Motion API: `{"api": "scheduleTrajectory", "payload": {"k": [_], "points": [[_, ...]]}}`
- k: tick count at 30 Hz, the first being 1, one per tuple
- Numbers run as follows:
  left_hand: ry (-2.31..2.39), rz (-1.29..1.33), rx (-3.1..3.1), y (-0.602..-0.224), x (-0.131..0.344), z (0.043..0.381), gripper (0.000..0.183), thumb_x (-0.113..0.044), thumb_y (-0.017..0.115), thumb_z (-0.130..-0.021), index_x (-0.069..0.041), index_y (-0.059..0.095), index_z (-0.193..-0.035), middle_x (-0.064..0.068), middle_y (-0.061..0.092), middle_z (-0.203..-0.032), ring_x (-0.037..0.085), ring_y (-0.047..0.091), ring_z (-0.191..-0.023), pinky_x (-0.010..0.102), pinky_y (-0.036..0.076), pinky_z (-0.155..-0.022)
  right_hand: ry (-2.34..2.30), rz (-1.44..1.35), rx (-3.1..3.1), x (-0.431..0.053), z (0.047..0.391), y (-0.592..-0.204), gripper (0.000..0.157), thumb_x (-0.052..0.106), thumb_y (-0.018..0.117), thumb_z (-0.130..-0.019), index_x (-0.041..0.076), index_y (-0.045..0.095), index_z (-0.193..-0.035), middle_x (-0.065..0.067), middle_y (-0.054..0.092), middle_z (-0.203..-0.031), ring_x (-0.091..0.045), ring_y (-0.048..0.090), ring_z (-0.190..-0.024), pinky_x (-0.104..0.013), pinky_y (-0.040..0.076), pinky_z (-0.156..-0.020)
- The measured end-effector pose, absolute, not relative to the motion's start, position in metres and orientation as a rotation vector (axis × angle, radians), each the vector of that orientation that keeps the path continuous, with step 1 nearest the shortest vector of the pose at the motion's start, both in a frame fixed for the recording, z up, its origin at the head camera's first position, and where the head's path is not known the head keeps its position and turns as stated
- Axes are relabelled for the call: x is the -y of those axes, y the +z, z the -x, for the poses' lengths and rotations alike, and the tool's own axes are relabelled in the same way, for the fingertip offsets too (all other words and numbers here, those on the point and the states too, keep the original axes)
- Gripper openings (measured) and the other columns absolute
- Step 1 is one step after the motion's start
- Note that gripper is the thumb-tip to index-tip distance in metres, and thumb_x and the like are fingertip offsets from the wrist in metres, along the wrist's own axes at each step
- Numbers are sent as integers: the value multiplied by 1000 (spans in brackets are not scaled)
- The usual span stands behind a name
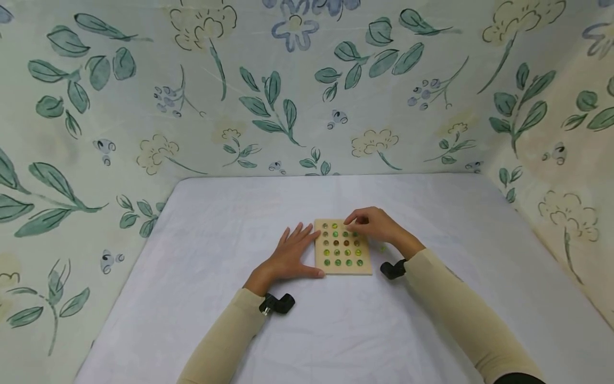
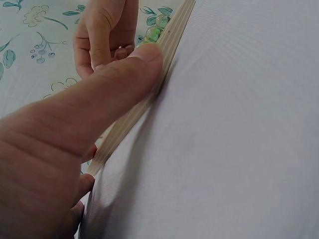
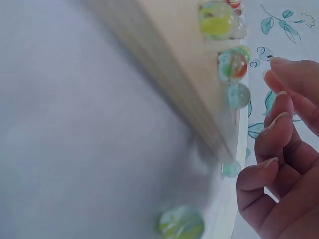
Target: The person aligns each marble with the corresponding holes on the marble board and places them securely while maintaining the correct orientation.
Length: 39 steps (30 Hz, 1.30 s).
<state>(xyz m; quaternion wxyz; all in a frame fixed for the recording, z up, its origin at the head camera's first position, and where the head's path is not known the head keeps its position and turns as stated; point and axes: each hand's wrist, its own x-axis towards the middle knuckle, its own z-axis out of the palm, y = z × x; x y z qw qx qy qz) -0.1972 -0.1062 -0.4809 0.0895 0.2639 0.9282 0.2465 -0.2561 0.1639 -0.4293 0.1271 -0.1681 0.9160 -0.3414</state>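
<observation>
A square wooden board [image 1: 343, 270] holds rows of glass marbles [image 1: 336, 243], mostly green and yellow, some brownish. My left hand [image 1: 290, 256] lies with fingers spread along its left edge, the thumb at the near left corner. Over the far right part of the board is my right hand [image 1: 376, 224]. Its thumb and index fingertips come close together at the far row, while the other fingers curl in, as the right wrist view shows. I cannot tell whether a marble is between those fingertips. Part of the far row is hidden under this hand.
The board sits on a white-covered table [image 1: 230, 213]. Right of it lies a yellow-green loose marble [image 3: 182, 224], with a paler marble [image 3: 230, 169] near the board's corner. Leaf-and-flower patterned cloth [image 1: 288, 106] rises behind and at both sides. A black wrist camera [image 1: 393, 269] hangs under the right sleeve.
</observation>
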Motion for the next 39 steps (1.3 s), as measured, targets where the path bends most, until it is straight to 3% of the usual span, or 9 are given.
{"api": "scheduleTrajectory", "payload": {"k": [17,39], "points": [[702,-764,-2760,-481,106,197,109,-76,66,-69,-26,21,-155,-2,8,-162,19,-5,-148,42,-9,-117,-1036,467,-2720,-202,235,-433,19,24,70,-89,15,73,-105,-3,57,-76,-19,48,-69,-27,41,-57],[701,-767,-2766,-480,105,198,108,-74,68,-69,-27,22,-155,-1,9,-162,20,-4,-148,43,-8,-117,-1008,444,-2704,-230,220,-438,17,21,72,-88,10,70,-101,-3,56,-77,-19,48,-72,-25,40,-58]]}}
